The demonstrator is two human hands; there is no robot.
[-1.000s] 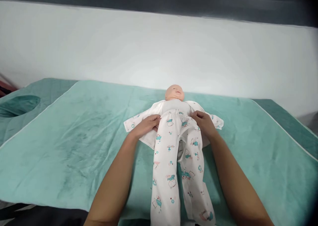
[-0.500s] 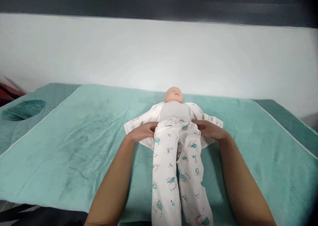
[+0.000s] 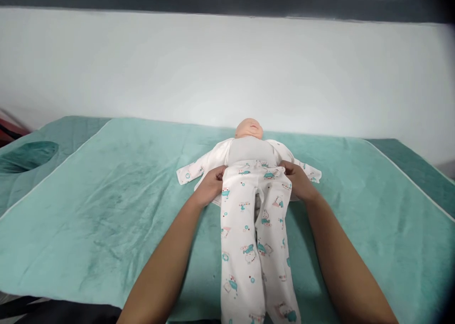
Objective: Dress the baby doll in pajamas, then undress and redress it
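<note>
Two grips: left hand (image 3: 210, 184), right hand (image 3: 297, 180) clenched on waistband of white printed cotton trousers (image 3: 254, 229), plastic baby doll (image 3: 250, 128); best pulled evenly, level.

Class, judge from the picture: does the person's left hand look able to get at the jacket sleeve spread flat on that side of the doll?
Probably yes. The left hand grips the trousers at the waist, and the sleeve lies flat on the towel just beside it, nothing between them.

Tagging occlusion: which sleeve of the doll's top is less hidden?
The sleeve beside the left hand, laid out on the towel almost whole; the other sleeve shows only its end past the right hand.
</note>
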